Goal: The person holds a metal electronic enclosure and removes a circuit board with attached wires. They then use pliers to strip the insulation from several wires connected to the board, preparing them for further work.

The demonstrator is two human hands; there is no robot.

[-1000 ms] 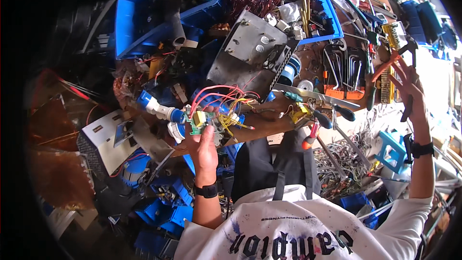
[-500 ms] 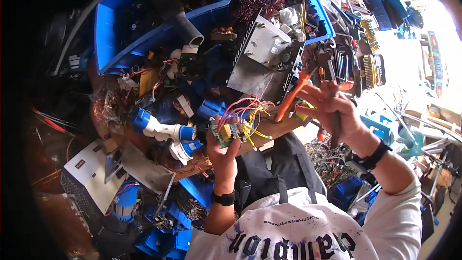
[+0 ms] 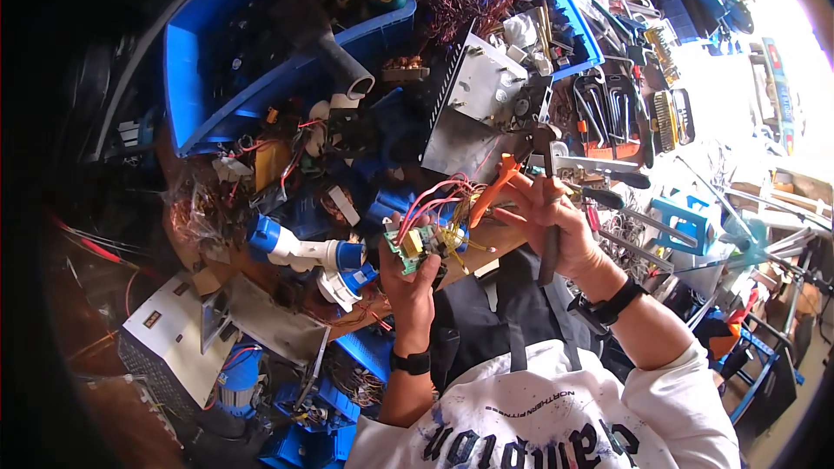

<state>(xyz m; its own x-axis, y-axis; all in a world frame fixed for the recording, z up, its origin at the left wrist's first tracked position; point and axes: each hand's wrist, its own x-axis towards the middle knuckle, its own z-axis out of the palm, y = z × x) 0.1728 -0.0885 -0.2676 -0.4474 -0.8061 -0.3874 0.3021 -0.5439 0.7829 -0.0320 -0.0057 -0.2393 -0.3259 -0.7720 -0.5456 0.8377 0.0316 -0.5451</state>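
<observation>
My left hand grips a small green circuit board between thumb and fingers. Red and yellow wires sprout from the board toward my right hand. A pair of pliers is in my right hand. One of its handles is orange, the other looks dark and bare, and they are spread wide. The dark handle runs past my palm toward my lap, and the head points away from me. The pliers are just right of the wires; contact with any wire is hard to make out.
Beyond the hands stands a metal casing. Blue-and-white industrial plugs lie left of the board. A large blue bin fills the back left, a smaller blue crate the back. Hex keys and other tools lie to the right.
My right hand has come left and slightly down with the pliers, closer to the board and its wires. My left hand has shifted slightly right, still holding the board.
</observation>
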